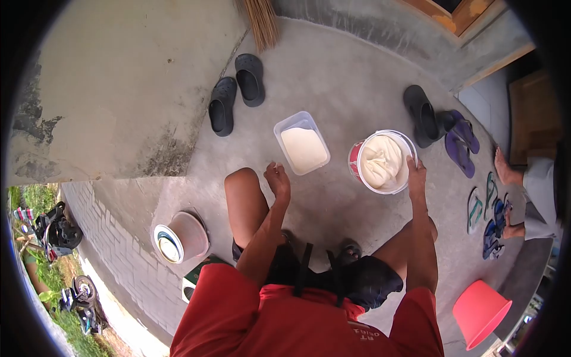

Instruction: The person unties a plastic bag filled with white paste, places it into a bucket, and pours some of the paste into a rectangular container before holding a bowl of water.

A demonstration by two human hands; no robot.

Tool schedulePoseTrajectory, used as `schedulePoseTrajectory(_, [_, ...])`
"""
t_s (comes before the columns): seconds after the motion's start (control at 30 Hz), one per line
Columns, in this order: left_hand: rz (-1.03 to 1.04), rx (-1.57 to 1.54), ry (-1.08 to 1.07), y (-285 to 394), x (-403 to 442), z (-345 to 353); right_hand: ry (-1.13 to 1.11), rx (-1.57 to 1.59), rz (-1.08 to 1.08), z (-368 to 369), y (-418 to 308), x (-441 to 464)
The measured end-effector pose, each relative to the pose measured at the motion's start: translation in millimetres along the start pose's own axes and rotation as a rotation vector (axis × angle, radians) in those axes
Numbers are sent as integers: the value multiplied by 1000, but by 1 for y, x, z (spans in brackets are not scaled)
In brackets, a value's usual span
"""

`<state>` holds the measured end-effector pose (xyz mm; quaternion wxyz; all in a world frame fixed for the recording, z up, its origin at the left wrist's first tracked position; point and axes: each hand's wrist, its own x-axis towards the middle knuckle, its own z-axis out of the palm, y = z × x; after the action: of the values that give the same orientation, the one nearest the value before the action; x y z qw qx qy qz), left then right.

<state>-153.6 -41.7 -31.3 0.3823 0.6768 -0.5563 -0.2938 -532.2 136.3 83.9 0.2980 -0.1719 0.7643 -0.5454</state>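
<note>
My right hand (417, 172) grips the near-right rim of a white plastic bucket (355, 160) with a red label. Inside the bucket is a thick, cream-coloured paste (381, 159) with a swirled surface. To its left, a clear rectangular plastic tub (325, 160) stands on the floor, holding a smooth cream-coloured substance (303, 149). My left hand (278, 179) is closed just off the tub's lower left corner, above my knee. Its fingers are curled together, and whatever they may hold is too small to make out.
Dark clogs (250, 80) and purple flip-flops (461, 146) lie on the concrete floor (339, 71). Left of me stands a lidded pail (189, 235); a red bucket (480, 312) is at lower right. Another person's feet (508, 169) show at the right. A broom (260, 27) leans above.
</note>
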Motion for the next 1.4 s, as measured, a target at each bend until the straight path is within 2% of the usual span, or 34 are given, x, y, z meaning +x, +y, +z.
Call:
schedulePoseTrajectory(0.03, [1,-2,1,12,7,0,37,1,-39,3,1,-1])
schedulePoseTrajectory(0.1, [-401,-419,-315,29,12,-3,16,32,36,-1,-7,-5])
schedulePoseTrajectory(0.13, [-395,-419,-331,34,11,-3,-7,64,106,-1,-13,-7])
schedulePoseTrajectory(0.2, [-273,-340,-311,42,8,0,14,51,106,0,-18,-6])
schedulePoseTrajectory(0.33, [-273,-333,-314,43,9,-2,27,-20,97,5,-7,-7])
schedulePoseTrajectory(0.37, [-220,-315,-341,42,8,-2,32,-21,98,6,-1,-13])
schedulePoseTrajectory(0.43, [-165,-303,-363,40,15,0,197,-117,128,15,1,-24])
schedulePoseTrajectory(0.5, [20,-410,-540,37,20,-6,174,-87,105,15,0,-27])
schedulePoseTrajectory(0.53, [23,-410,-539,38,21,-7,152,-51,79,17,-1,-26])
schedulePoseTrajectory(0.6, [-145,-485,-699,42,20,-12,154,-57,117,18,-9,-30])
schedulePoseTrajectory(0.67, [-225,-521,-700,46,11,-18,156,-72,149,17,-15,-32])
schedulePoseTrajectory(0.73, [-311,-556,-695,48,3,-23,134,8,88,18,-6,-29])
schedulePoseTrajectory(0.8, [-495,-608,-690,55,-4,-23,155,-12,111,18,0,-25])
schedulePoseTrajectory(1.1, [-634,-680,-805,85,-6,-33,158,-67,115,17,2,-22])
schedulePoseTrajectory(1.2, [-569,-586,-839,90,-7,-34,168,-85,96,20,-2,-28])
schedulePoseTrajectory(1.37, [-580,-594,-849,95,-5,-36,128,-125,98,19,-3,-20])
schedulePoseTrajectory(1.4, [-576,-576,-846,93,-3,-31,177,-135,97,21,-3,-19])
